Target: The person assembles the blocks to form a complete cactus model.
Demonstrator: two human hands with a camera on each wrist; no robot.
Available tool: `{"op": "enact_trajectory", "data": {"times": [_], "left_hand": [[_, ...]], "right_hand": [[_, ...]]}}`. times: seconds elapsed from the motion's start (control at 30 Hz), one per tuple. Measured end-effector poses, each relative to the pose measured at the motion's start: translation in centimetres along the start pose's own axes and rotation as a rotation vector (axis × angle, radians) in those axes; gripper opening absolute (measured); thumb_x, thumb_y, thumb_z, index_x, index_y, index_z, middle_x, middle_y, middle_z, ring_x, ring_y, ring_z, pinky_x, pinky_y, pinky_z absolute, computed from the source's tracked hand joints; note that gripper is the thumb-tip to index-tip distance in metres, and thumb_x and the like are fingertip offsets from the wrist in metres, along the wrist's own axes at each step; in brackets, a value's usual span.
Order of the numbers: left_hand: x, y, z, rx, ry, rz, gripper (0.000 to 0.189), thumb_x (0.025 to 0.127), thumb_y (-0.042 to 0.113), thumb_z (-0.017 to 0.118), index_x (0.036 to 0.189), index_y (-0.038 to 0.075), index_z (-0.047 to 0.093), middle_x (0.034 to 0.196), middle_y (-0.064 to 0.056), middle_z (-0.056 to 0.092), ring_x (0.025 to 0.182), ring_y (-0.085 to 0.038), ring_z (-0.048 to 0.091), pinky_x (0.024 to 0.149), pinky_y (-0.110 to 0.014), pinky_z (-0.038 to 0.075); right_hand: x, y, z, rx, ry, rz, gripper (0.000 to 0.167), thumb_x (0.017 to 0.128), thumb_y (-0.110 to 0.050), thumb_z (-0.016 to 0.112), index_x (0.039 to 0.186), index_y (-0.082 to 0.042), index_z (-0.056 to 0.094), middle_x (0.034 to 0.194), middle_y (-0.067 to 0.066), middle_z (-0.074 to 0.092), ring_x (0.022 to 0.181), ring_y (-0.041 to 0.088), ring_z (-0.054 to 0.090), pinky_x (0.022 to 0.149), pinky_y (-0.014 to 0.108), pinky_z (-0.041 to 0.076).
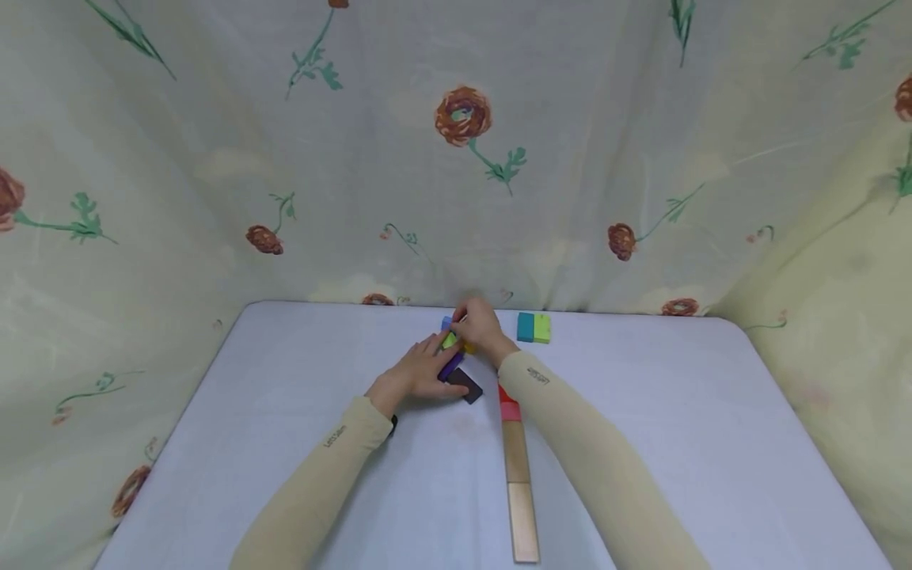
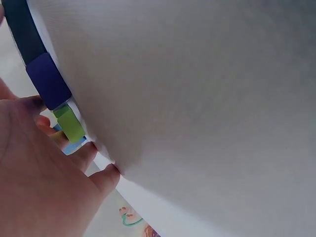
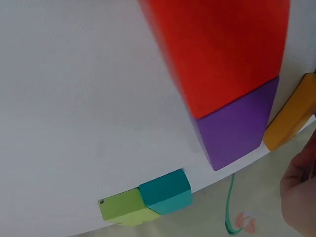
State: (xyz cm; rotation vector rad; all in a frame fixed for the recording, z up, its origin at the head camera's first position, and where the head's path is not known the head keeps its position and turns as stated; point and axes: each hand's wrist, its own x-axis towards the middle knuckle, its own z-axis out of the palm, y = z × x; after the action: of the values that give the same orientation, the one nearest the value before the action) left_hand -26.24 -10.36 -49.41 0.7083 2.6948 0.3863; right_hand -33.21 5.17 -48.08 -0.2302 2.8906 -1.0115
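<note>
My left hand [image 1: 420,370] lies over a slanting row of small blocks, its fingers spread and extended. Its thumb touches the black block [image 1: 466,385]; beside the palm are the dark purple block [image 2: 48,81] and the lime green block [image 2: 71,126]. A blue block [image 1: 446,323] sits at the far end of this row. Right by it, my right hand [image 1: 480,326] reaches down with bent fingers. Whether these fingertips pinch a block is hidden. An orange-yellow block [image 3: 291,116] lies near the right hand, partly covered in the head view.
Under my right forearm runs a straight line of blocks: purple [image 3: 242,123], red [image 3: 227,54], pink [image 1: 510,411], then wood-coloured [image 1: 516,451] ones toward me. A teal block [image 1: 525,327] and a light green block [image 1: 542,328] stand side by side near the table's far edge, before a flowered curtain.
</note>
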Motion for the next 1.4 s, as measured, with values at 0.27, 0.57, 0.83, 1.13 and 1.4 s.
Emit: {"op": "enact_trajectory", "data": {"times": [0.27,0.57,0.83,1.13,1.4], "left_hand": [[0.1,0.4,0.1,0.017,0.004,0.003,0.091,0.088,0.066,0.056,0.159,0.022,0.02,0.165,-0.013,0.005,0.149,-0.036,0.012,0.118,-0.054,0.016],[0.2,0.5,0.1,0.026,-0.007,-0.051,0.093,0.085,0.069,0.057,0.159,0.027,0.018,0.166,-0.01,0.004,0.15,-0.033,0.01,0.119,-0.051,0.013],[0.2,0.5,0.2,0.021,-0.002,-0.065,0.093,0.085,0.069,0.057,0.159,0.029,0.018,0.166,-0.008,0.003,0.15,-0.032,0.009,0.12,-0.05,0.013],[0.0,0.4,0.3,0.007,-0.006,-0.058,0.093,0.085,0.069,0.057,0.159,0.028,0.018,0.166,-0.009,0.004,0.15,-0.032,0.009,0.12,-0.05,0.012],[0.1,0.3,0.3,0.008,0.0,-0.047,0.092,0.086,0.069,0.056,0.159,0.028,0.018,0.166,-0.008,0.002,0.15,-0.032,0.009,0.12,-0.048,0.011]], "right_hand": [[-0.5,1.8,-2.9,0.288,-0.029,0.019,0.037,0.09,-0.003,0.061,0.126,0.003,0.061,0.107,0.022,0.063,0.087,0.029,0.063,0.073,0.031,0.055],[-1.7,5.3,-5.8,0.263,-0.075,0.09,0.029,0.089,-0.002,0.061,0.116,0.007,0.066,0.096,0.02,0.067,0.063,0.012,0.06,0.06,0.02,0.05],[-2.1,6.6,-6.6,0.195,-0.124,0.024,0.022,0.087,0.001,0.064,0.107,0.01,0.065,0.076,0.012,0.063,0.051,0.011,0.058,0.054,0.02,0.051],[-2.1,6.1,-6.5,-0.071,-0.174,0.027,0.028,0.092,-0.01,0.061,0.118,0.0,0.065,0.074,0.009,0.063,0.055,0.013,0.059,0.063,0.025,0.046],[-1.9,5.6,-6.6,-0.187,-0.208,0.06,0.019,0.093,-0.013,0.062,0.108,-0.002,0.067,0.073,0.006,0.064,0.062,0.016,0.061,0.064,0.029,0.045]]}}
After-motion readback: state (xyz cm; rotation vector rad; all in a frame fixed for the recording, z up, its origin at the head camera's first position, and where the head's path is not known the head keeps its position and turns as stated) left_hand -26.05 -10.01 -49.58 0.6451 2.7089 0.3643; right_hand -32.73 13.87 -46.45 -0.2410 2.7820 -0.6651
